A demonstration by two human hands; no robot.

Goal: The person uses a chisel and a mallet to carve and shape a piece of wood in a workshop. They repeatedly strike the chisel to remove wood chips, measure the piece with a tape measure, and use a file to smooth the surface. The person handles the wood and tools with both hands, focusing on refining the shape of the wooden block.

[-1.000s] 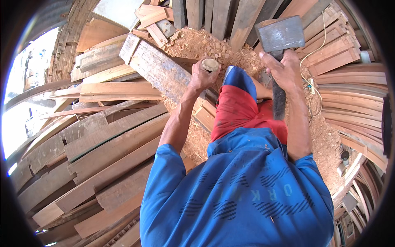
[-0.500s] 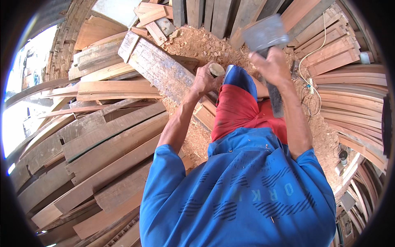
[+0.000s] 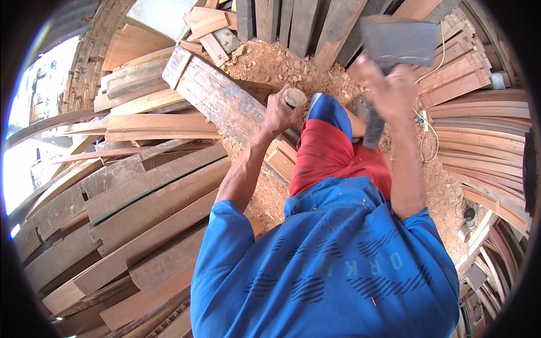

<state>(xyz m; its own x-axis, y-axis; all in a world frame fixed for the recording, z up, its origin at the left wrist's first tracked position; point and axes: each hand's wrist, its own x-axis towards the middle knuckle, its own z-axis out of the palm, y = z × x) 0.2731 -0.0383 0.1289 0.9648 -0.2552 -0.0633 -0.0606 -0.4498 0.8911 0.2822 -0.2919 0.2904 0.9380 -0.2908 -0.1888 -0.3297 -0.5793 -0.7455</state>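
Note:
My left hand [image 3: 279,112] is closed round an upright tool, showing its pale, round wooden top [image 3: 295,97]; its lower part is hidden. It is beside a long, weathered plank [image 3: 214,96] with flaking pale paint. My right hand [image 3: 389,96] grips the dark handle [image 3: 373,129] of a mallet with a big grey blocky head [image 3: 397,42], raised right of my left hand and blurred by motion. My red shorts [image 3: 332,158] and a blue-clad knee [image 3: 324,110] lie between my forearms.
Stacked boards [image 3: 146,214] fill the left, with curved pieces [image 3: 479,146] at the right and upright planks [image 3: 315,28] at the top. Wood shavings [image 3: 259,62] cover the floor. A pale cord [image 3: 435,146] loops down the right, near a small dark device [image 3: 468,212].
The mallet moved left, then swung up and rightward since half a second ago. My left hand and its tool shifted slightly to the right over the last second.

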